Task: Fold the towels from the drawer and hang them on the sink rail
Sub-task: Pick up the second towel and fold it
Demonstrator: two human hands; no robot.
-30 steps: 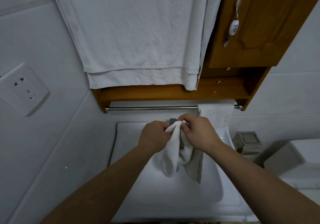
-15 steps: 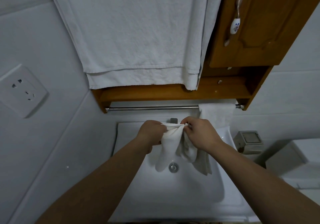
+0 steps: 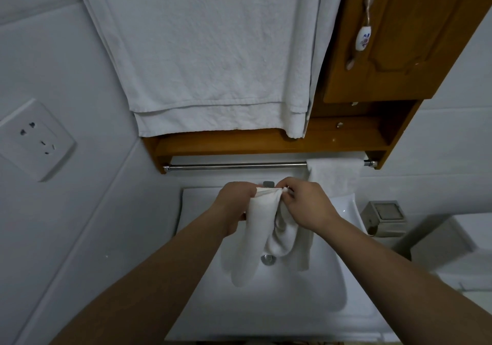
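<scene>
Fingers (image 3: pixel 287 184) of the right hand (image 3: pixel 306 206) pinch the top edge of the small white towel (image 3: pixel 255 238); the left hand (image 3: pixel 234 200) grips it alongside, seemingly curled round it. The towel hangs bunched over the rear half of the sink (image 3: pixel 292 318), below the rail (image 3: pixel 234 166), whose right end carries a folded towel (image 3: pixel 332 179).

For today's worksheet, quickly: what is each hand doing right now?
Left hand: grips the top edge of the small white towel.
Right hand: pinches that same edge.

Head-worn wide-angle camera looks steeply down, close above the sink (image 3: pixel 266 307).
</scene>
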